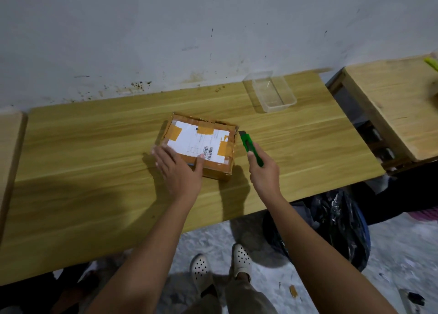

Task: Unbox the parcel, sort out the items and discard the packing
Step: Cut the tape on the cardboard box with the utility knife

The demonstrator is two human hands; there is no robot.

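One long wooden table (94,147) is running along the stained wall, and two more wooden surfaces are flanking it: a second table (391,105) on the right, set apart by a gap, and a sliver of board (9,136) at the left edge. One black plastic bag (336,221) is sitting on the floor below the long table's right end. One parcel (201,143), a brown cardboard box crossed with strips of tan tape and carrying a single white label with a barcode, is lying flat near the middle of the long table, its flaps taped down. One clear plastic container (272,93) is standing without a lid near the wall, well apart from the parcel and to its right. Two bare hands are working at the box. The left hand (180,169) is pressing down on the near left corner with straight, spread fingers, the thumb lying on top beside the label. The right hand (265,171) is gripping the handle of one green utility knife (251,147), whose tip is pointing at the parcel's far right corner; whether it is touching the cardboard cannot be told. Two white perforated clogs (200,268) are showing on the floor below, and one small brown scrap (293,291) is lying to their right.
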